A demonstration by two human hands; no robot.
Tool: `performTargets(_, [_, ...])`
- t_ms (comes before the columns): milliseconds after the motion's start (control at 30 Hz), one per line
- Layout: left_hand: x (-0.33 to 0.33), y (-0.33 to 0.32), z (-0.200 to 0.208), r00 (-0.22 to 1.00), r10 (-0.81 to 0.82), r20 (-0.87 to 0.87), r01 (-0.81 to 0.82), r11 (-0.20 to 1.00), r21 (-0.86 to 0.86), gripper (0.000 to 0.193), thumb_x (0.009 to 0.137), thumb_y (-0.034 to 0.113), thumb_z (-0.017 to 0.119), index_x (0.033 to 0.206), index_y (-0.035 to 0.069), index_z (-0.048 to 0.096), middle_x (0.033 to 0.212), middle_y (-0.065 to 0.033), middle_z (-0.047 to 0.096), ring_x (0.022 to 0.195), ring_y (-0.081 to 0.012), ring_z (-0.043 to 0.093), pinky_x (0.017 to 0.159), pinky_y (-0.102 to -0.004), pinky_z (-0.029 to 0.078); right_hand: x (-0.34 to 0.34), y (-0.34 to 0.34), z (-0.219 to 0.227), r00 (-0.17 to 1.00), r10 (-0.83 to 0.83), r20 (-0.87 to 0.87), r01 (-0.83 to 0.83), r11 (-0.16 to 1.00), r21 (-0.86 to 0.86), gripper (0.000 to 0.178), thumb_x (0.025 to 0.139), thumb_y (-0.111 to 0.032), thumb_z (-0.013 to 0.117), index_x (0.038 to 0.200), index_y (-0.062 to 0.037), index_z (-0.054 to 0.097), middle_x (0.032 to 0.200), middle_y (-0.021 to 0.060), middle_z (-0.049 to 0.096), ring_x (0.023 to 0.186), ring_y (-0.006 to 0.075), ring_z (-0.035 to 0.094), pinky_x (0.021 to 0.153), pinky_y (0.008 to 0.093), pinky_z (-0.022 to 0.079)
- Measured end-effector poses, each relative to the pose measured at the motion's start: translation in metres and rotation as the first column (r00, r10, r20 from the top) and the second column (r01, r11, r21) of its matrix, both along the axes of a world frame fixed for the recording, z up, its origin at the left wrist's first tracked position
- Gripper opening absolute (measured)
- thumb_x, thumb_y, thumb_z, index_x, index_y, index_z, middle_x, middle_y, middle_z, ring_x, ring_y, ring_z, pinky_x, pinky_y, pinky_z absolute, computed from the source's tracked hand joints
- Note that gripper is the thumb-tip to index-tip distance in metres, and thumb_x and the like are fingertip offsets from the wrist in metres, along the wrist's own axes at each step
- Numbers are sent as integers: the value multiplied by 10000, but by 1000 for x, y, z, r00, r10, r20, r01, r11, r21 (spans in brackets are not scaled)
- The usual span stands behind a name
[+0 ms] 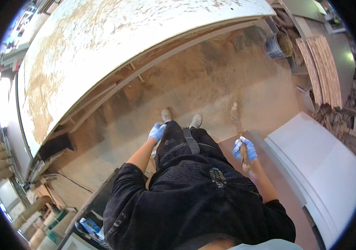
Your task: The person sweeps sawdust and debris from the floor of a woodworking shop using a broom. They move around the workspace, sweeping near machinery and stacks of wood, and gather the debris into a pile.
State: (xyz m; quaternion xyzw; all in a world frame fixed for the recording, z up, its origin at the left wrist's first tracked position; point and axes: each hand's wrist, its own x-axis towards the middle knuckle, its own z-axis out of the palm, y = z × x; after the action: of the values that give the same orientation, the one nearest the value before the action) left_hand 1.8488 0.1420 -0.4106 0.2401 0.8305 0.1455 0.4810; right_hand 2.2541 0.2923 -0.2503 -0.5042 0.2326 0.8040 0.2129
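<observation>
My right hand, in a light blue glove, is closed round the handle of a dusty wooden-handled brush. The brush points away from me over the floor, its far end slightly blurred, and the handle's butt sticks out behind my fist. Beside my left thigh hangs my left hand, gloved in the same blue. Its fingers look loosely apart, with nothing seen in them. Ahead, a large white board lies on a work table, covered with patches of sawdust and shavings.
Sawdust coats the floor between me and the table. White panels lie to my right, near a brown sheet. A bucket and stacked wooden strips stand at the far right. Machinery with hoses is at the left.
</observation>
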Motion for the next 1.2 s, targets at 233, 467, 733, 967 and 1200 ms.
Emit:
performTargets(233, [-40,-55,30,904,363,227,-337,930,-144,339,827,367,542,1064,131,486,856,-9,593,671,-119,492,537,-290,408,-16,-10,-137,858,295,421,-368,924,102,209,792,-236,489,609,-134,487,537,53,491,515,218,514,446,362,410])
performTargets(467, [-95,-48,59,892,383,240,-375,924,-78,340,840,337,546,1118,161,460,889,-18,589,672,-117,512,511,-262,402,-298,11,-163,891,443,98,-454,875,167,112,779,-230,557,801,-138,498,629,38,520,657,219,541,622,442,438])
performTargets(733, [-152,54,61,989,40,145,-55,993,102,330,849,244,557,1102,43,492,935,-51,579,825,-136,530,729,-264,430,-227,83,-97,686,709,161,-635,476,608,884,763,-119,641,1389,-91,18,631,80,540,467,175,531,402,318,446])
performTargets(967, [-70,233,68,903,-425,63,373,848,376,341,855,242,556,1115,35,482,1013,-103,581,947,-184,548,830,-285,419,-82,77,-57,803,517,297,-592,635,497,638,744,-75,615,1292,-115,289,712,69,507,505,156,492,445,281,436])
performTargets(1200, [64,376,51,852,-503,143,387,790,477,357,848,249,566,1122,36,482,1046,-108,581,994,-192,543,858,-291,411,80,141,-36,806,326,494,-522,785,334,767,747,-59,568,1378,-152,141,725,109,528,558,201,528,452,339,457])
